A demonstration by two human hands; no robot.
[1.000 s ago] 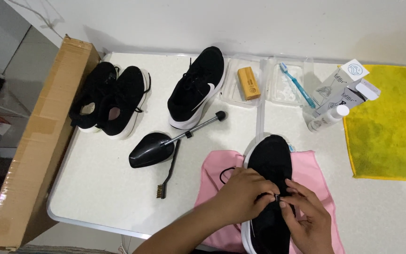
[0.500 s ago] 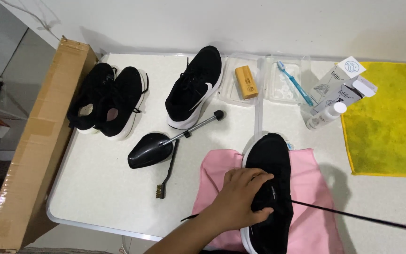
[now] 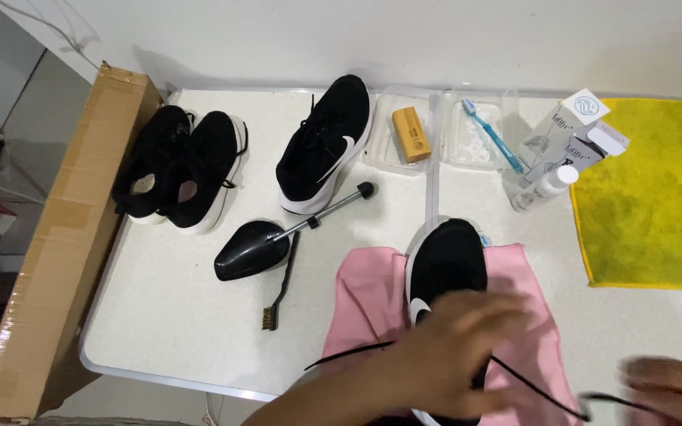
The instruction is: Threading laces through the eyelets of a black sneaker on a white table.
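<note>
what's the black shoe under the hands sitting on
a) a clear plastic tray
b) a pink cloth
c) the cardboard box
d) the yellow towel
b: the black shoe under the left hand lies on the pink cloth, which shows on both sides of it; the yellow towel lies apart to the right.

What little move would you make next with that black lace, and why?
Probably keep drawing the black lace out to the right with the right hand, while the left hand steadies the black shoe on the pink cloth. The lace runs out from under the left hand on both sides, apparently not yet free.
</note>
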